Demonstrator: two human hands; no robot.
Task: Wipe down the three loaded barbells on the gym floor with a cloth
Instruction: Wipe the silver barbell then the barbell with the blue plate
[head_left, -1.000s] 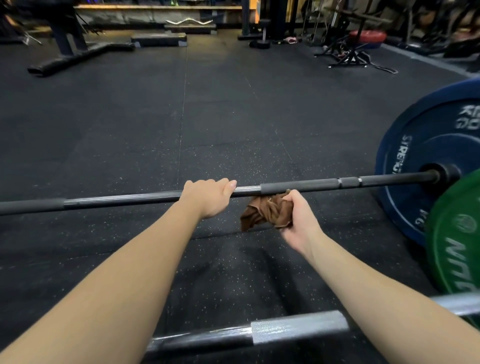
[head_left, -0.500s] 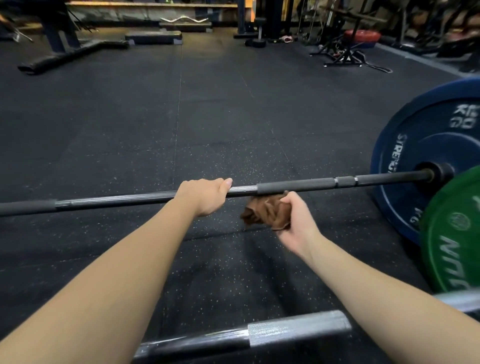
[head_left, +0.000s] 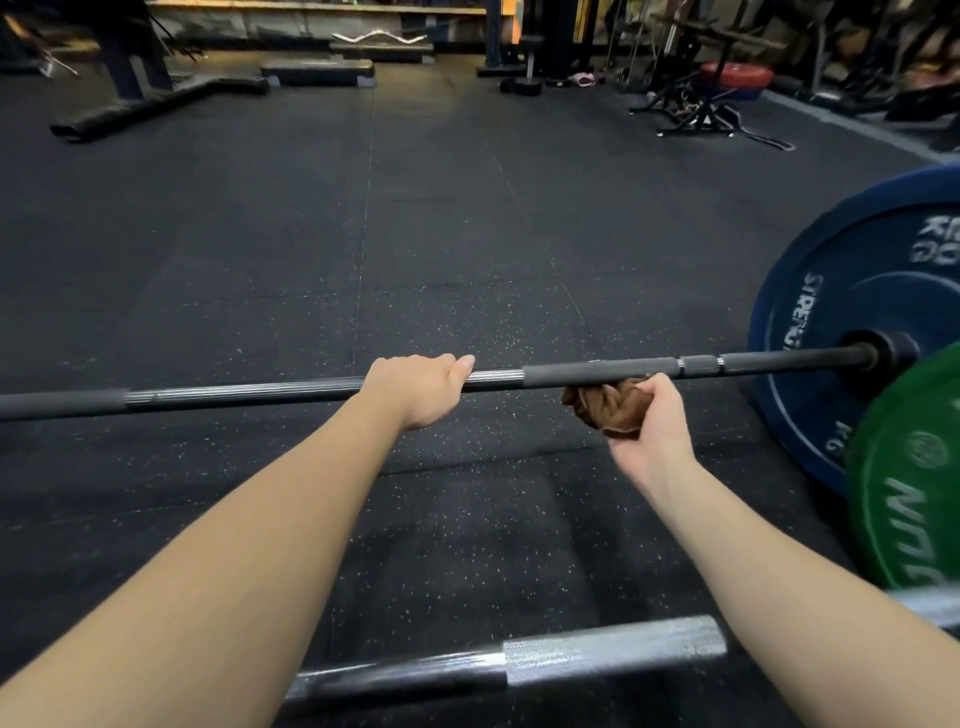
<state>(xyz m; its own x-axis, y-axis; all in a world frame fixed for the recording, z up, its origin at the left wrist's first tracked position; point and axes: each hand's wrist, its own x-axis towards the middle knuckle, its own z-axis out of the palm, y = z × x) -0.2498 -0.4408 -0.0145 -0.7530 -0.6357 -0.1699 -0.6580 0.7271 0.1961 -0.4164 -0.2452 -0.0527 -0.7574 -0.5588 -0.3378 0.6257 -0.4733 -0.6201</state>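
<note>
So the brown cloth (head_left: 608, 413) was bunched up in the right hand (head_left: 649, 434), fingers curled tight round it, and it was pressed up against the underside of the dark barbell (head_left: 260, 393), on the smooth stretch a bit in from the collar. The left hand (head_left: 415, 389) was on the same bar just to the left, fingers wrapped over the top and the thumb lying along the ribbed section. That bar ran straight across the shot, off the left edge, and sat up on a big blue plate (head_left: 831, 291) at the right end. The plate had white lettering; I could make out "STRE" and "KG", and the rest was cut off. Overlapping it, closer to the camera, was a green plate (head_left: 904, 488) with white letters too cropped to read, on a second barbell (head_left: 613, 647) with a silver knurled bit, lying across the bottom under both forearms. All of it was on black speckled rubber floor (head_left: 363, 234). Way at the back were a wavy curl bar (head_left: 379, 37), a low step platform (head_left: 317, 70) and some dim racks.
</note>
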